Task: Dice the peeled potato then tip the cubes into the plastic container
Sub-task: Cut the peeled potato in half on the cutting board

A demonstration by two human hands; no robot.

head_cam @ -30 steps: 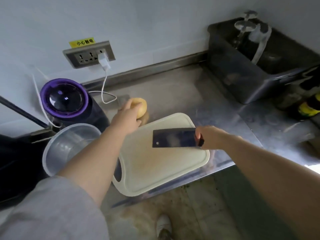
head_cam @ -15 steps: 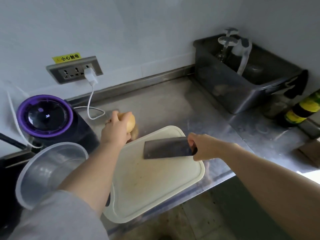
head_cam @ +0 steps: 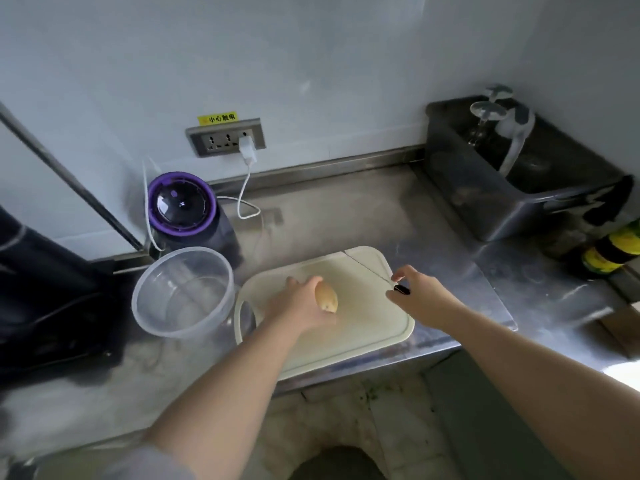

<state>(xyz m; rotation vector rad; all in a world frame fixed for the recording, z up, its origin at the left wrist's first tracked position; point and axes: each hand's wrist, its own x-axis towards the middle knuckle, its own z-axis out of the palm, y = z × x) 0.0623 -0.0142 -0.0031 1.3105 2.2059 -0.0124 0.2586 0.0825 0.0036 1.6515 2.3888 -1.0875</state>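
White cutting board (head_cam: 349,344), clear plastic container (head_cam: 183,292) just off its left edge. Mid-board, the left hand (head_cam: 298,304) curls round the whole peeled potato (head_cam: 326,296), its long axis running near-to-far. At board's right, the right hand (head_cam: 420,294) grips a cleaver (head_cam: 401,289), blade edge-on beside the potato.

Two arms enter from the lower edge of the frame. The left arm (head_cam: 228,386) wears a plain grey sleeve (head_cam: 149,465), visible only in the lower left corner. The sleeve's hem crosses the arm there. From the hem to the left hand (head_cam: 304,306) the arm is bare. The right arm (head_cam: 519,368), entering at the lower right, is bare over its whole visible length up to the right hand (head_cam: 419,292). Both hands are bare.
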